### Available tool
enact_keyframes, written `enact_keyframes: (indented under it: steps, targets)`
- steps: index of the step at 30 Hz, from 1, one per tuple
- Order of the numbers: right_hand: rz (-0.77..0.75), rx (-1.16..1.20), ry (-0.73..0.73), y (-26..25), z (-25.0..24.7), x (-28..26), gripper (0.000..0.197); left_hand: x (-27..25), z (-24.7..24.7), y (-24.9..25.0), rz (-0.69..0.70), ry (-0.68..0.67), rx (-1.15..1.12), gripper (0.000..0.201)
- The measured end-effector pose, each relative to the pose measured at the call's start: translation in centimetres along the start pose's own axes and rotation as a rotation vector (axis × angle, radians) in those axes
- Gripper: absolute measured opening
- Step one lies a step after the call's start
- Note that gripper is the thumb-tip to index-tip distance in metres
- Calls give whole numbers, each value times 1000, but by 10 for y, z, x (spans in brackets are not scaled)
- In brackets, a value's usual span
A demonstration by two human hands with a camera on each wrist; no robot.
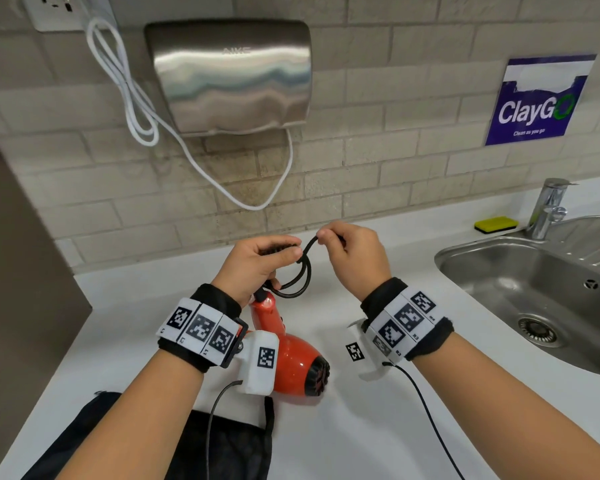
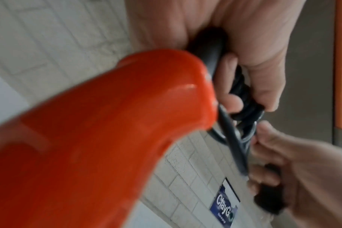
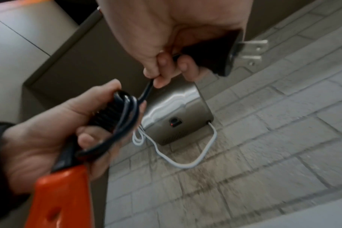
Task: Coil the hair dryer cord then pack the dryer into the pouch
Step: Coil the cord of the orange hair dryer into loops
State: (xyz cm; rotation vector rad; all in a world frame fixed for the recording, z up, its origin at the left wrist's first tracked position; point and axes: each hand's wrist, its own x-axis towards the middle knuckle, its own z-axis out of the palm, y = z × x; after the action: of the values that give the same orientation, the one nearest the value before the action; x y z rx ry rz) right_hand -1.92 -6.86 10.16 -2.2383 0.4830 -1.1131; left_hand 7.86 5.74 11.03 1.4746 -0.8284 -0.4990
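Loops of black cord (image 1: 300, 273) are sitting bunched in my left hand (image 1: 257, 265), steadying the orange hair dryer (image 1: 291, 358), while my right hand (image 1: 350, 258) is pinching the plug (image 3: 224, 57) end.

1 red plastic hair dryer (image 1: 291, 358) | 1 black rubber cord (image 1: 300, 275) | 1 black two-pin plug (image 3: 223, 60) | 1 black fabric pouch (image 1: 232, 445) | 2 hands: left hand (image 1: 257, 265), right hand (image 1: 354, 258) | 1 steel wall hand dryer (image 1: 229, 74) | 1 yellow sponge (image 1: 496, 225) | 1 steel sink (image 1: 499, 268) | 1 chrome tap (image 1: 548, 209)
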Motion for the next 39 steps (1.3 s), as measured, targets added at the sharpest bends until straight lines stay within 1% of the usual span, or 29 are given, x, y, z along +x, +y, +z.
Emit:
enact_keyframes:
  steps: [3,6,10,14,17,20,21,24,27,29,31,34,39]
  targets:
    - [-17,-10,42,-11,-5,2,23,-2,3,3,3,-83,106,20]
    - [-42,31,50,-17,-5,-2,22,-5,6,6,10,-116,166,20]
    - [-62,95,64,-19,-4,-4,22,-6,9,8,14,-79,164,22]
    - [-84,83,58,-17,-4,-4,22,-4,9,5,-3,-12,120,15]
    - [-94,55,-43,-12,-8,-4,22,-1,5,2,-29,100,63,12]
    - [-84,-170,-211,-5,-12,-5,22,2,1,0,-54,170,19,14]
    - [-65,-183,-260,-4,-14,-5,21,3,1,-1,-57,180,11,14]
    - [3,-39,-391,-3,-21,-3,12,5,-1,-1,-67,206,-3,12]
    - [61,61,-463,-5,-26,0,16,4,1,-1,-57,200,-2,13]
    - [128,230,-480,-9,-28,0,21,3,3,-1,-49,198,-6,13]
    - [180,423,-484,-13,-28,0,21,2,6,0,-40,187,-6,13]
    - [229,641,-425,-17,-22,-3,20,1,10,1,-23,162,1,12]
    - [245,659,-255,-13,-8,-8,24,0,15,3,-31,140,9,10]
